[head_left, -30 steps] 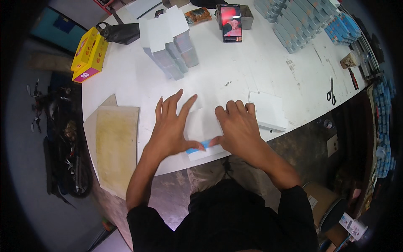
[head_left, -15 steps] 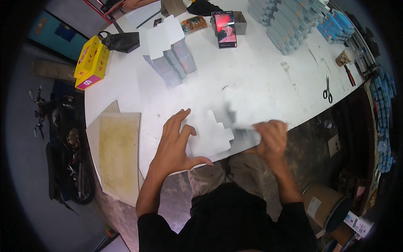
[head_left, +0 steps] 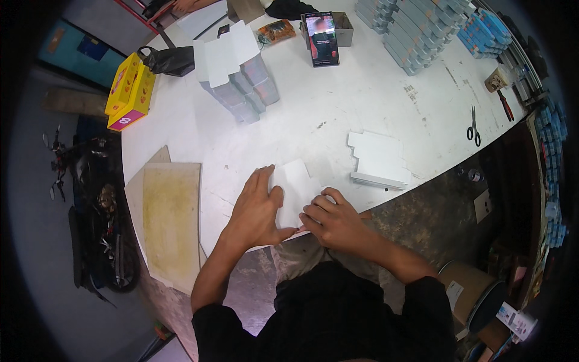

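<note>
A flat white die-cut card blank [head_left: 292, 184] with stepped edges lies at the table's near edge, between my hands. My left hand [head_left: 256, 208] braces its left side, fingers stretched along it and thumb at the near edge. Over its near right part my right hand [head_left: 332, 220] bends its fingers, pressing and gripping the card. The right fingertips partly hide the card. Off to the right rests a separate white folded carton [head_left: 380, 158], its greyish side toward me, touched by neither hand.
Stacked white-grey cartons [head_left: 238, 78] stand beyond my left hand. A lit phone [head_left: 322, 39] leans against a grey box. Scissors [head_left: 473, 127] lie near the right edge, boards [head_left: 172, 223] at left. Tall grey carton stacks [head_left: 422, 36] and a yellow box [head_left: 131, 90] stand farther back.
My right hand has moved left from the blurred card piece onto the card by my left hand. A folded carton now lies at the right. My left hand has barely moved.
</note>
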`<action>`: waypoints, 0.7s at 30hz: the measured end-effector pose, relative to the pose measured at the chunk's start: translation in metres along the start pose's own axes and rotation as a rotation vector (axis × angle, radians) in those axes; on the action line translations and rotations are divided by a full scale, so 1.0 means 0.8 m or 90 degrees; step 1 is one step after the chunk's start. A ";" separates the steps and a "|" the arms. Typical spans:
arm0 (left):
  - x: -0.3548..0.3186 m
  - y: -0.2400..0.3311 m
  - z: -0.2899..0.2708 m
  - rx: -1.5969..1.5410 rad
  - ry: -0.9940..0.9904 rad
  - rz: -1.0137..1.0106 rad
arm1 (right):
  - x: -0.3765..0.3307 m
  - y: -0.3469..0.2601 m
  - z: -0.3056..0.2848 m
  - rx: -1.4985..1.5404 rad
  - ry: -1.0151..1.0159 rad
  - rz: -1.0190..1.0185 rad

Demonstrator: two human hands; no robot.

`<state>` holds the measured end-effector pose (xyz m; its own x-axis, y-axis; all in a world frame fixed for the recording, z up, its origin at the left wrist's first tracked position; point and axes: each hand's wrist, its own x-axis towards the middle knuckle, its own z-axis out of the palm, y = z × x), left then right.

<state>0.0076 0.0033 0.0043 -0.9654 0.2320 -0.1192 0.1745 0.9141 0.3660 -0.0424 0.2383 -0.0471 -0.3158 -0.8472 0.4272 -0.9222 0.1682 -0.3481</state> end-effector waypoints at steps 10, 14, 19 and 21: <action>0.009 0.005 -0.014 -0.006 -0.058 -0.031 | 0.020 0.006 -0.018 -0.037 -0.097 -0.048; 0.010 0.002 -0.015 -0.010 -0.059 -0.021 | 0.019 0.004 -0.018 -0.015 -0.090 -0.041; 0.012 -0.019 -0.021 -0.093 -0.071 0.005 | 0.037 0.005 -0.024 0.063 -0.149 0.058; 0.019 -0.036 -0.016 -0.122 -0.087 -0.015 | 0.053 0.015 -0.010 0.039 -0.101 0.175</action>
<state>-0.0147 -0.0233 0.0035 -0.9314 0.2659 -0.2486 0.0993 0.8426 0.5292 -0.0686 0.2087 -0.0262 -0.5079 -0.8431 0.1768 -0.7910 0.3751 -0.4834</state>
